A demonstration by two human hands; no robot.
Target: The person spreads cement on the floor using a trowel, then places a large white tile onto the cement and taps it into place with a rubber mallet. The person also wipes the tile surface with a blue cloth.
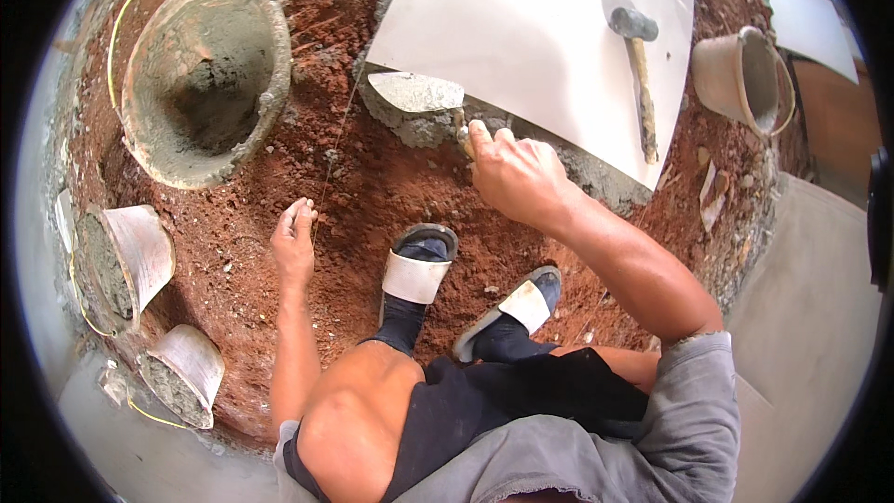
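My right hand (518, 173) is closed around the handle of a trowel (416, 92). The trowel's broad blade, smeared with grey, lies over wet mortar (410, 127) at the edge of a large pale tile (521, 19). Lower and to the left, my left hand (295, 240) has its thumb and fingers pinched together at a thin string (332, 163), which runs up toward the tile's left corner. A mallet (637, 56) with a dark head and a worn wooden handle rests on the tile.
A wide mortar-coated basin (207, 84) stands at upper left. Two buckets of mortar, an upper one (140, 251) and a lower one (186, 368), lean at the left. Another bucket (736, 79) tilts at right. My sandalled feet (416, 270) are on reddish soil (233, 261).
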